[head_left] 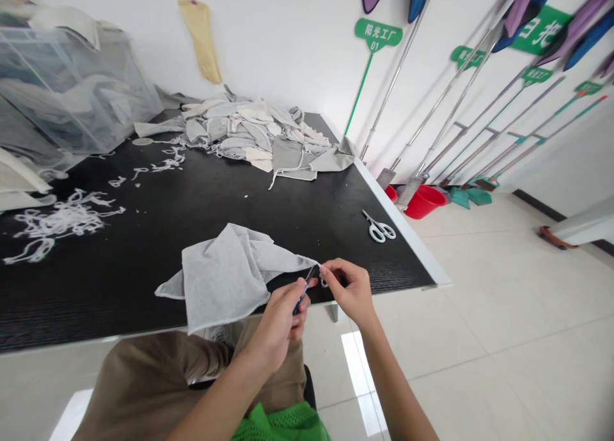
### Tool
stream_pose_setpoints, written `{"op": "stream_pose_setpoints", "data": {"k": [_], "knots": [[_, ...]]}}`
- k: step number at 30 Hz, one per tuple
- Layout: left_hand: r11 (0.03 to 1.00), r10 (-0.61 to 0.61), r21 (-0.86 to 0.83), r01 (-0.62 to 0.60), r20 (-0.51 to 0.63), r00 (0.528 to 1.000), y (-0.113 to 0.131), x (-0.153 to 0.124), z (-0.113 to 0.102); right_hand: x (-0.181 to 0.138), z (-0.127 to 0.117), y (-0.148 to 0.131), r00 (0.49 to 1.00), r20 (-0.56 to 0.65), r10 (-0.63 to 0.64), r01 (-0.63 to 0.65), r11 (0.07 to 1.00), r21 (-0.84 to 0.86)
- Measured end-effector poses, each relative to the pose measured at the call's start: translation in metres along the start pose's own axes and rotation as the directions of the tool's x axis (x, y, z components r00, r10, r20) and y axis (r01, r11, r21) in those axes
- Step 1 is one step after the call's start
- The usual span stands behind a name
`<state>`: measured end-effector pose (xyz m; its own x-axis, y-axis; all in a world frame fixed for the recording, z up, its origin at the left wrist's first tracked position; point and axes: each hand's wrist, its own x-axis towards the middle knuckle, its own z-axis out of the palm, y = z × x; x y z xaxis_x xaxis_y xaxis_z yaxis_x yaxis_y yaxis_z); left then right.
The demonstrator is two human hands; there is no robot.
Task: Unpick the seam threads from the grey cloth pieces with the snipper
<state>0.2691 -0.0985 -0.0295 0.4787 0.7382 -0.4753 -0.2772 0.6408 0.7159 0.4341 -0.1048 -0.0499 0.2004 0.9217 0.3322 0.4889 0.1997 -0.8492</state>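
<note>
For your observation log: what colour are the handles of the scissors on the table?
White. The scissors show best in the head view.

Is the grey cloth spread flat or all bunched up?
Bunched up: the grey cloth lies in folds on the black table, a corner at the right hand.

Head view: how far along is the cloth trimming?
Done: cut cord scraps litter the table. In hand: the left hand holds snips at the corner of a grey cloth; the right hand pinches its cord. Left: probably the cloth pile behind, though whether it's trimmed is unclear.
</note>
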Motion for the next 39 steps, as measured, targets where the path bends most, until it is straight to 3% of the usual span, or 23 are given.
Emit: {"op": "stream_pose_setpoints", "data": {"k": [18,39], "knots": [[0.994,0.111,0.014,-0.111,0.008,0.994,-0.004,0.008,0.008,-0.001,-0.003,-0.005,0.997,0.032,-0.066,0.063,0.996,0.066],[0.987,0.155,0.038,-0.155,0.001,0.988,-0.007,0.016,0.008,-0.001,-0.003,-0.002,0.998,0.025,-0.065,0.063,0.997,0.053]]}}
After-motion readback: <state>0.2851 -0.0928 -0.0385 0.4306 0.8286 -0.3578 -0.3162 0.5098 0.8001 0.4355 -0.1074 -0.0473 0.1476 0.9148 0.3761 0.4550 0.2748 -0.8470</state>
